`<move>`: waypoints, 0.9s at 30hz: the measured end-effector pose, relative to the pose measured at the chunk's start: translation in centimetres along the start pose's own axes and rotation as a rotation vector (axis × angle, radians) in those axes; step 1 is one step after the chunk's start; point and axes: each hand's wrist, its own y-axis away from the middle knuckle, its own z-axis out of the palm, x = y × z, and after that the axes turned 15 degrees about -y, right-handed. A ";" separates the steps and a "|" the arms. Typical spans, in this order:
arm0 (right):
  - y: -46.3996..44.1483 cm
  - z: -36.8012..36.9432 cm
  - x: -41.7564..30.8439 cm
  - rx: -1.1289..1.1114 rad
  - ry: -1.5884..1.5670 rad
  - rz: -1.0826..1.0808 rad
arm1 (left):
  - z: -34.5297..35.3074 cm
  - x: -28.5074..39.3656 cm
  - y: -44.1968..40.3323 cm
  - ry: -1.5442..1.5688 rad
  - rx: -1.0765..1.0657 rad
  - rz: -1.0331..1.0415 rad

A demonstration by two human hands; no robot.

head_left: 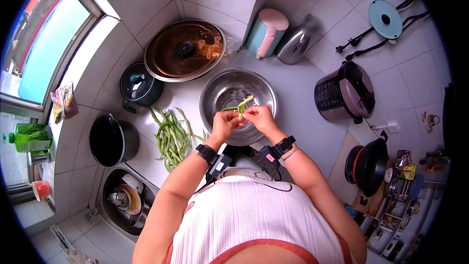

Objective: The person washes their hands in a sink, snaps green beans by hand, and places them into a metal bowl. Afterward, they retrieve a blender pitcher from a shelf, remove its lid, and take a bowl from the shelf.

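Both hands are close together above a round metal bowl (210, 88) on the counter. Fingers of my left hand (225, 123) pinch a green bean (244, 103), and my right hand (261, 119) grips the same bean from the other side. One end of the bean sticks up past my fingertips. Another thin green piece shows by my left fingers; whether it is joined to the bean I cannot tell. To the left of the bowl lies a loose pile of green beans (172, 137). Part of the bowl's inside is hidden by my hands.
Behind the bowl sit a large lidded pan (166, 54), a pink-and-blue jug (264, 32) and a metal kettle (294, 44). Rightward are a pressure cooker (337, 93) and a black wok (373, 168). Leftward are a dark pot (128, 137), a small lidded pot (152, 94) and a sink (110, 210) holding dishes.
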 end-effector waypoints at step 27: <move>0.2 0.4 -1.1 -0.027 -0.522 0.308 | -1.2 0.2 0.3 0.394 -0.084 -0.181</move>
